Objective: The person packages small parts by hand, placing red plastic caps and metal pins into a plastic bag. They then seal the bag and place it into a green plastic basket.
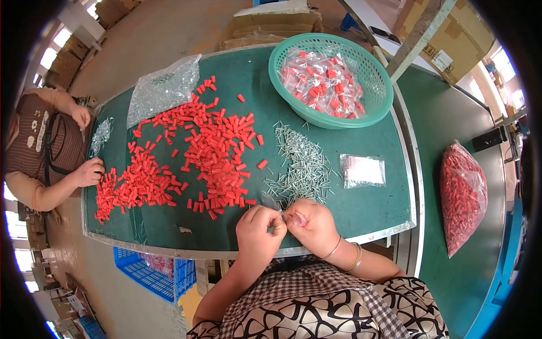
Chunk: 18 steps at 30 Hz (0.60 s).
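My left hand (259,230) and my right hand (312,225) meet at the table's front edge, fingers pinched together. Between them they grip a small clear plastic bag (270,201), which sticks out past my left fingertips; its contents cannot be made out. Just beyond my hands lies a heap of silver screws (302,166). To the left spreads a large pile of red plastic caps (217,155). A stack of flat clear bags (362,170) rests right of the screws.
A green basket (275,70) holds bagged red pieces at the back right. A big clear bag (164,87) lies back left. A co-worker's hand (90,172) is at the left table end. A sack of red caps (463,195) lies on the right table; a blue crate (183,279) stands below.
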Tool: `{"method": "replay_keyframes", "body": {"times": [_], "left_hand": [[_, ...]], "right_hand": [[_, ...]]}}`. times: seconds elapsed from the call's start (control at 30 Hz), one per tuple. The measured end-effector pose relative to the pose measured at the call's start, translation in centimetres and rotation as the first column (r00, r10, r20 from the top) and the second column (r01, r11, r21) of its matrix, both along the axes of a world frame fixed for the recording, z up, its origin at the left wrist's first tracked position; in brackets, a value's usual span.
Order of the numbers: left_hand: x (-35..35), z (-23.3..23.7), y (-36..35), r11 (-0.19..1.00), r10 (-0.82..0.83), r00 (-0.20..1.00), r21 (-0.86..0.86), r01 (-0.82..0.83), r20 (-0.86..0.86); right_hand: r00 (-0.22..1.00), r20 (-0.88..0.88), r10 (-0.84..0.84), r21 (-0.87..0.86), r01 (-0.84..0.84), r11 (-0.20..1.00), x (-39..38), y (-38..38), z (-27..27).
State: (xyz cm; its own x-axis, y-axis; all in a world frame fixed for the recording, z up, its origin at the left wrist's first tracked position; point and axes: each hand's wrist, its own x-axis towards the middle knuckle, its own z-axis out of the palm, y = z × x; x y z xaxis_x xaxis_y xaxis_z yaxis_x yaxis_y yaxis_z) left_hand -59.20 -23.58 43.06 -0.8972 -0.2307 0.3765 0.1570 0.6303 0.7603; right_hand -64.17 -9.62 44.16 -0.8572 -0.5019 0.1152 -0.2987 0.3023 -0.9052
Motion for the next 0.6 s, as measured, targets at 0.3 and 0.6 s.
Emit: {"method": "replay_keyframes", "body": {"times": [0.3, 0.6], "left_hand": [[0.0, 0.2, -0.5, 0.992, -0.081, 0.996, -0.091, 0.082, 0.023], [-0.5, -0.1, -1.1, 0.999, 0.001, 1.0, -0.05, 0.0, 0.031]], "right_hand": [[0.986, -0.154, 0.058, 0.108, -0.042, 0.993, -0.2, 0.2, 0.5], [0.973, -0.231, 0.024, 0.147, 0.011, 0.989, -1.2, 0.6, -0.4]]}}
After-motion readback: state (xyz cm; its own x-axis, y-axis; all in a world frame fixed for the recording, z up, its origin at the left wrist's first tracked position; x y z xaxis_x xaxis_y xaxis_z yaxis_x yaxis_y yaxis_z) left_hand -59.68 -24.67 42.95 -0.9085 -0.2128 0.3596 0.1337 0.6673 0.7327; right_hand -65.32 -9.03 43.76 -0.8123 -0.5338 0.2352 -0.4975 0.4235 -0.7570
